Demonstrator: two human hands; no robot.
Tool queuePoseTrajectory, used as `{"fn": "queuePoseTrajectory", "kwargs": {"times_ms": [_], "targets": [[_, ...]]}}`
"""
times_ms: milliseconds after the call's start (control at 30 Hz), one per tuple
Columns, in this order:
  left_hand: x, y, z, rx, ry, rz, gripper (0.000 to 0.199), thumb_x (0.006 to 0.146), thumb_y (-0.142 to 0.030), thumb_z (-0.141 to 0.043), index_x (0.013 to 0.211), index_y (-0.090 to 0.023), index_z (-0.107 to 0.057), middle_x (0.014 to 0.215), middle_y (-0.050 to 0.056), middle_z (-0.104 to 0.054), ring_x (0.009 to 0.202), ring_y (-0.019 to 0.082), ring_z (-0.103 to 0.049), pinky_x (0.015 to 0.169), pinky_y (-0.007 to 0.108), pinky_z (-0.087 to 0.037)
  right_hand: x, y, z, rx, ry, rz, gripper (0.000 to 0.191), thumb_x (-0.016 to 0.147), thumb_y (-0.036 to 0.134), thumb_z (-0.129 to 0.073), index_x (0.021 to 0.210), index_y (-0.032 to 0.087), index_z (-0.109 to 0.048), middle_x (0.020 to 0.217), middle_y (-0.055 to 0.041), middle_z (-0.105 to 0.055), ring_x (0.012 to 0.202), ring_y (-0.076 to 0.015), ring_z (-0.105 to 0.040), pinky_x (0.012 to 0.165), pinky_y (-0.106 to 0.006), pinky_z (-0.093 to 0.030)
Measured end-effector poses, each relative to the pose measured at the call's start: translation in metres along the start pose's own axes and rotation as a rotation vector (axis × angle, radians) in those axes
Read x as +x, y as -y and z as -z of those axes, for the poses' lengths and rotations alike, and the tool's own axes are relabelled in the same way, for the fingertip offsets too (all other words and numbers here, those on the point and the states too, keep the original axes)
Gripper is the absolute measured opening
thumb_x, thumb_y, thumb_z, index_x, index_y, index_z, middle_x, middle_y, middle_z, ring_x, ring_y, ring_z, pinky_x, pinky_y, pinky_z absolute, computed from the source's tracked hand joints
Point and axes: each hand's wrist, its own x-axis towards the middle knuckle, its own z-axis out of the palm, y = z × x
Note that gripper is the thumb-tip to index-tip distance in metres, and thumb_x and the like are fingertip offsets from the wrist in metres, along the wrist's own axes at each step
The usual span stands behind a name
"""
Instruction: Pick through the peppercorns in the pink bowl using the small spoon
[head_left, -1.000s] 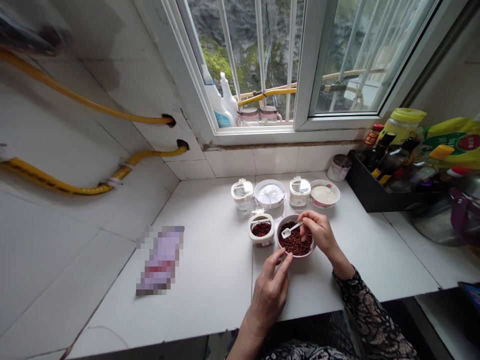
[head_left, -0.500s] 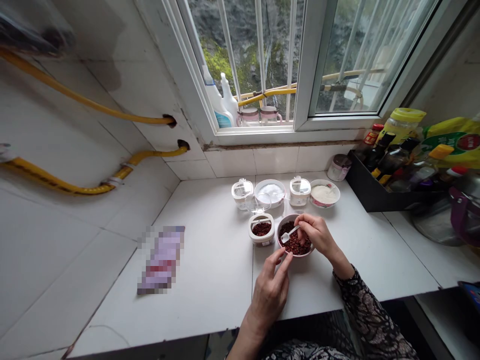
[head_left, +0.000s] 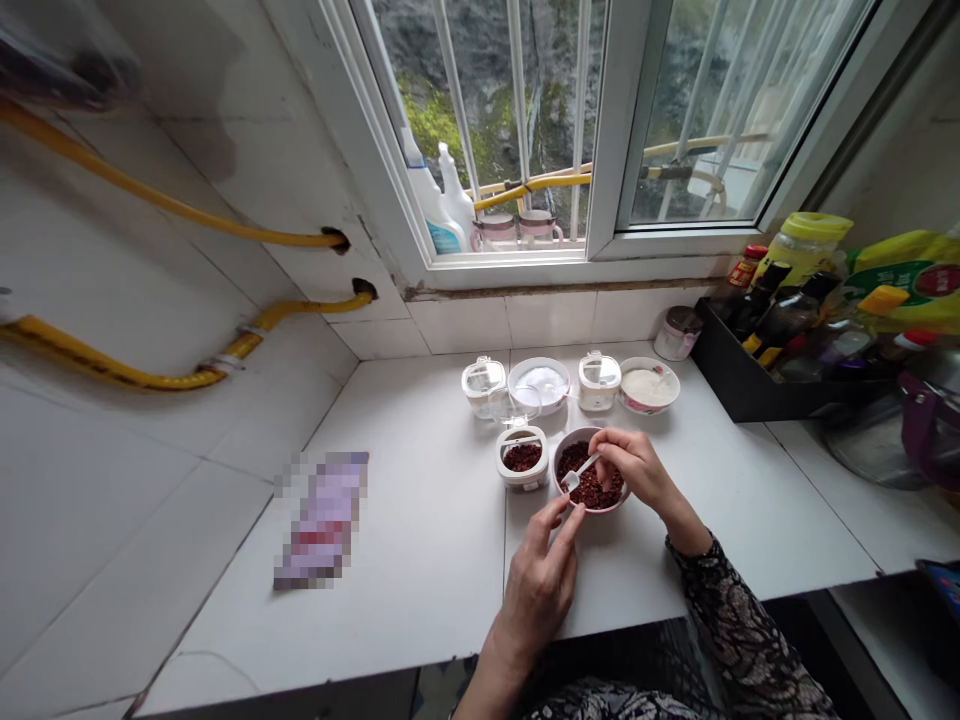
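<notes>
My right hand (head_left: 628,470) pinches the handle of a small white spoon (head_left: 571,481) over a pinkish bowl (head_left: 601,511). Dark red dried pieces, perhaps Sichuan peppercorns (head_left: 596,488), lie in the bowl, and the spoon's scoop is at their left side. At the bowl's near rim, my left hand (head_left: 541,575) holds on with thumb and fingertips. Just left of it stands a white-rimmed seasoning jar (head_left: 523,479) with its clear lid (head_left: 517,405) raised and similar red pieces inside. My right fingertips are partly hidden against the bowl's contents.
Behind are two lidded seasoning jars (head_left: 484,388), a bowl of white grains (head_left: 540,383) and another bowl (head_left: 649,388) of off-white powder. A black box (head_left: 739,395) of bottles stands right. A purple packet (head_left: 322,520), pixelated, lies left on the white counter (head_left: 420,560).
The spoon's scoop has shifted slightly down within the bowl, toward its near left rim. Both hands stay in nearly the same place.
</notes>
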Motion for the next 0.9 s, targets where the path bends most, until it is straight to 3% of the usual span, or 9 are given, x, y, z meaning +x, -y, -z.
{"fn": "queuePoseTrajectory", "kwargs": {"times_ms": [200, 567, 700, 900], "targets": [[0.0, -0.001, 0.001, 0.0, 0.0, 0.002, 0.055, 0.092, 0.001, -0.043, 0.142, -0.021, -0.049, 0.131, 0.014, -0.055, 0.117, 0.021, -0.061, 0.095, 0.033, -0.059, 0.003, 0.0, 0.004, 0.098, -0.052, -0.017, 0.018, 0.072, 0.036, -0.056, 0.075, 0.018, -0.06, 0.047, 0.0028, -0.061, 0.035, -0.012, -0.052, 0.038, -0.022, -0.043], [-0.001, 0.001, -0.001, -0.002, -0.001, -0.008, 0.058, 0.092, 0.002, -0.044, 0.145, -0.021, -0.046, 0.131, 0.014, -0.054, 0.122, 0.021, -0.058, 0.098, 0.034, -0.058, 0.004, 0.002, 0.004, 0.122, -0.135, 0.077, 0.02, 0.078, 0.038, -0.06, 0.078, 0.018, -0.06, 0.05, 0.0028, -0.061, 0.038, -0.0124, -0.056, 0.041, -0.023, -0.046], [-0.002, 0.002, -0.002, 0.003, 0.0, -0.001, 0.059, 0.092, 0.002, -0.043, 0.146, -0.022, -0.045, 0.131, 0.014, -0.053, 0.12, 0.021, -0.06, 0.097, 0.033, -0.058, 0.0, 0.011, -0.01, 0.065, -0.169, 0.27, 0.02, 0.09, 0.038, -0.054, 0.089, 0.019, -0.059, 0.061, 0.0014, -0.065, 0.05, -0.0137, -0.062, 0.053, -0.026, -0.053], [-0.001, 0.001, -0.002, -0.002, -0.002, -0.002, 0.062, 0.091, 0.002, -0.042, 0.148, -0.022, -0.042, 0.13, 0.015, -0.054, 0.121, 0.022, -0.059, 0.095, 0.033, -0.059, -0.003, 0.016, -0.033, -0.461, -0.091, 0.682, 0.017, 0.097, 0.02, -0.045, 0.098, 0.02, -0.062, 0.071, -0.0025, -0.067, 0.064, -0.0156, -0.064, 0.064, -0.027, -0.05]]}}
